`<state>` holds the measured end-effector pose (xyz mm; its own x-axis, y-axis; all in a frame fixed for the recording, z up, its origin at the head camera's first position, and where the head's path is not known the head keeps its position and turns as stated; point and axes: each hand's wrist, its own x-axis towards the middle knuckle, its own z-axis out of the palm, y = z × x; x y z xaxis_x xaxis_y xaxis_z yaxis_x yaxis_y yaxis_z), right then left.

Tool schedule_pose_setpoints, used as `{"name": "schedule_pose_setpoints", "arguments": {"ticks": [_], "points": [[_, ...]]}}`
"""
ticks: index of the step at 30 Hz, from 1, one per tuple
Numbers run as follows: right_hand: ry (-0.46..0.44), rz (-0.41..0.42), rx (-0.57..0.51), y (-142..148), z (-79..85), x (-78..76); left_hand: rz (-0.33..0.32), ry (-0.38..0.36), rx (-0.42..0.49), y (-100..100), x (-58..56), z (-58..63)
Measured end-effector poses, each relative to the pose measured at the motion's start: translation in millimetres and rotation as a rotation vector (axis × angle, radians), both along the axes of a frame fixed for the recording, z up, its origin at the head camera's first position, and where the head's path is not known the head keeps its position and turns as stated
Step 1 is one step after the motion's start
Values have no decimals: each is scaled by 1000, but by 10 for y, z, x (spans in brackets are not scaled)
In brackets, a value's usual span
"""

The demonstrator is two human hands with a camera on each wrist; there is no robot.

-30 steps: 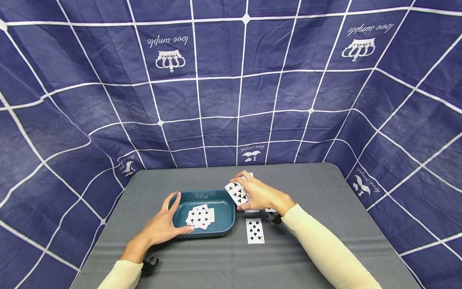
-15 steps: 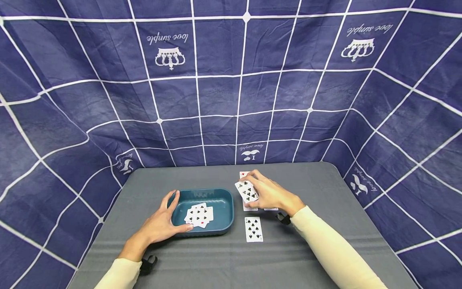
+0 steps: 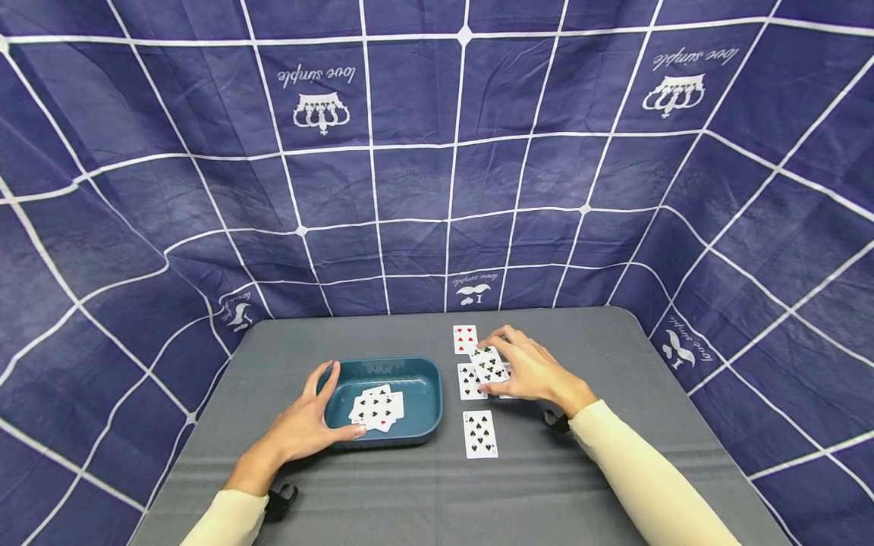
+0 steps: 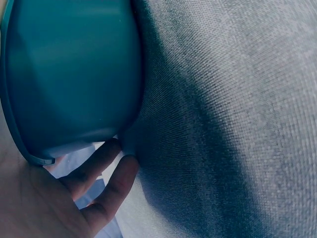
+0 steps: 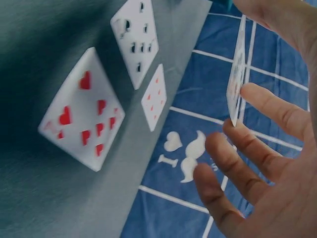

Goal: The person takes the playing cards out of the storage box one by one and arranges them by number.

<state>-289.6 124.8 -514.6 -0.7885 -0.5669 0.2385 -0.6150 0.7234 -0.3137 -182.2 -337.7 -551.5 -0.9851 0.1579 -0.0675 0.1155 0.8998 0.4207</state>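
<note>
My left hand (image 3: pixel 300 425) holds the left end of a dark teal tray (image 3: pixel 425 398), thumb at its near rim and fingers along the left side. Several overlapping playing cards (image 3: pixel 378 408) lie face up in the tray. To the right of the tray, my right hand (image 3: pixel 536 371) pinches a clubs playing card (image 3: pixel 488 365) between thumb and fingers. The card is tilted, above a black-suited card (image 3: pixel 467 379) and partly covering it. Seen from the right wrist, the pinched card (image 5: pixel 237 74) is nearly edge-on, clear of the table.
A hearts card (image 3: pixel 465 338) lies farther back, and a spades card (image 3: pixel 481 434) nearer the front. Another hearts card (image 5: pixel 86 111) shows in the right wrist view, mostly hidden by my hand in the head view. A blue cloth (image 3: pixel 519 174) hangs behind the grey table (image 3: pixel 560 326).
My right hand has carried the clubs card rightward from beside the tray's rim, uncovering the hearts card and part of the black-suited card. The left hand stays on the tray.
</note>
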Motion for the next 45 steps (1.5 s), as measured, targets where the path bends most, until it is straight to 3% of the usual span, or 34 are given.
{"name": "schedule_pose_setpoints", "arguments": {"ticks": [20,45], "points": [[36,-113,-3,414,-269,64,6,-10,2,5,7,-4],[-46,-288,13,862,-513,161,6,-5,-7,6,-2,4]]}}
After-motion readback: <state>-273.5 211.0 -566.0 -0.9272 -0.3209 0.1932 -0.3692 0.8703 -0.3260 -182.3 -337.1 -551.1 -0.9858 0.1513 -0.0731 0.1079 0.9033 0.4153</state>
